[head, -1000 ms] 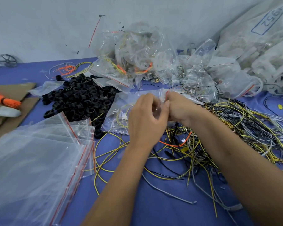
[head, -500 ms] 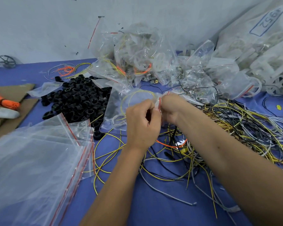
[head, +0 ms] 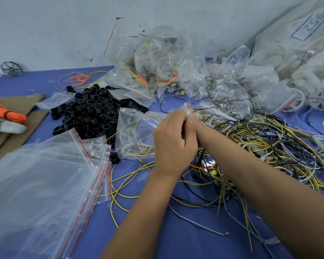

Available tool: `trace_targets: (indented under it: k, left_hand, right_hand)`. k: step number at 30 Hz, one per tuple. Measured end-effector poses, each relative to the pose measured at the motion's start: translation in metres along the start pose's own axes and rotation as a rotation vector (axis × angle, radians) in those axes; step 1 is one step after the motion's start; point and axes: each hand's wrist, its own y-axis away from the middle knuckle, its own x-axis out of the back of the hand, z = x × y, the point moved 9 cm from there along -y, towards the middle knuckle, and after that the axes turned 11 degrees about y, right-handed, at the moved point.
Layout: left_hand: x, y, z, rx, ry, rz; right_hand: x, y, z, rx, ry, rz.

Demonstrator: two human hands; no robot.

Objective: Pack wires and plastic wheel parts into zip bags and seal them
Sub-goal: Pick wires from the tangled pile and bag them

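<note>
A clear zip bag (head: 137, 133) with coiled yellow wires inside hangs tilted at the centre, its red zip strip end poking up at the top right. My left hand (head: 173, 141) pinches the bag's zip edge. My right hand (head: 194, 121) is mostly hidden behind the left one; its fingertips pinch the same edge by the red strip. Loose yellow, black and white wires (head: 269, 144) lie tangled to the right and under my arms. A heap of black plastic wheel parts (head: 90, 113) lies left of the bag.
A stack of empty zip bags (head: 45, 184) covers the near left. Filled bags (head: 166, 68) pile up at the back, with big sacks of white parts (head: 297, 58) at the right. Orange wire bundle (head: 6, 113) and cardboard (head: 19, 116) lie far left.
The bag has swung from lying flat to hanging tilted, its zip end raised. Both hands have come closer together at the right end of the zip.
</note>
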Motion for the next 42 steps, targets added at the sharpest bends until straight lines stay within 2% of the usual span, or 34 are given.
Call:
trace_targets:
  k: [1, 4, 6, 8, 10, 12, 14, 17, 20, 22, 26, 29, 36, 42]
  left_hand:
    - [0.000, 0.000, -0.005, 0.027, -0.001, 0.007]
    - [0.003, 0.003, -0.022, 0.120, 0.006, 0.034]
    - [0.006, 0.005, -0.036, 0.204, 0.015, 0.059]
    - [0.008, 0.006, -0.052, 0.309, 0.026, 0.082]
    - [0.007, 0.010, -0.067, 0.426, 0.057, 0.094]
    - [0.006, 0.014, -0.078, 0.509, 0.091, 0.109]
    - [0.008, 0.016, -0.080, 0.526, 0.091, 0.136]
    - [0.012, 0.018, -0.083, 0.547, 0.104, 0.169]
    - [0.012, 0.018, -0.082, 0.550, 0.109, 0.172]
    - [0.012, 0.019, -0.081, 0.546, 0.116, 0.176]
    - [0.013, 0.018, -0.081, 0.535, 0.115, 0.180]
    - [0.012, 0.018, -0.081, 0.532, 0.103, 0.172]
    - [0.008, 0.018, -0.081, 0.541, 0.122, 0.130]
    - [0.004, 0.017, -0.074, 0.507, 0.128, 0.089]
  right_hand:
    - [0.001, 0.000, -0.008, 0.079, 0.137, 0.001]
    - [-0.003, 0.003, -0.015, 0.168, 0.197, -0.108]
    - [-0.003, 0.008, -0.016, 0.135, 0.232, -0.202]
    - [0.005, 0.014, -0.021, 0.180, 0.416, -0.237]
    - [0.024, 0.017, -0.020, 0.189, 0.380, -0.250]
    - [0.055, 0.019, -0.014, 0.158, 0.225, -0.163]
    - [0.092, 0.023, 0.001, 0.093, 0.196, 0.022]
    - [0.119, 0.038, 0.014, 0.054, 0.448, 0.256]
    - [0.121, 0.052, 0.016, 0.013, 0.706, 0.397]
    - [0.119, 0.056, 0.022, -0.057, 0.821, 0.410]
    - [0.102, 0.052, 0.034, -0.128, 0.861, 0.240]
    - [0.099, 0.052, 0.031, -0.104, 0.811, 0.210]
    - [0.122, 0.059, 0.021, 0.036, 0.455, 0.254]
    - [0.150, 0.061, 0.025, 0.101, 0.142, 0.502]
